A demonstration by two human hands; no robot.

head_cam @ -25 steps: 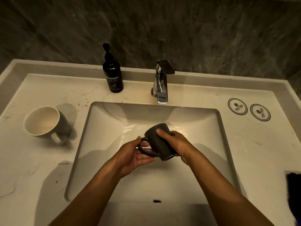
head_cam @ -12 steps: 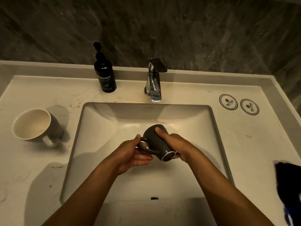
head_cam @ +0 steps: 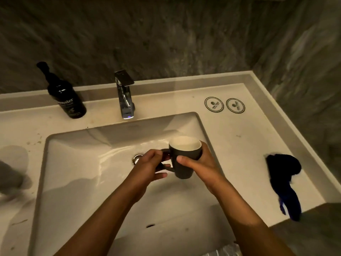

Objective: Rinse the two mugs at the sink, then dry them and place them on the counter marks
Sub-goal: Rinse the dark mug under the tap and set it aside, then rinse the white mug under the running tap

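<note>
A dark grey mug (head_cam: 184,159) with a pale inside is upright over the right half of the sink basin (head_cam: 88,163). My left hand (head_cam: 149,165) grips its handle. My right hand (head_cam: 201,163) wraps around its body from the right. The second mug (head_cam: 9,174) shows only as a dark blur at the left edge of the counter. Two round counter marks (head_cam: 214,104) (head_cam: 235,105) lie side by side at the back right of the counter. A dark blue cloth (head_cam: 284,180) lies on the counter to the right of the sink.
A chrome faucet (head_cam: 125,97) stands behind the basin with no water running. Left of it is a black pump bottle (head_cam: 64,95). The drain (head_cam: 137,158) sits mid-basin. A dark stone wall rises behind and to the right, and the counter's front right corner ends just past the cloth.
The mug has turned from mouth-down to upright and shifted right in the basin. My view has swung to the right, so the second mug has slid to the left edge.
</note>
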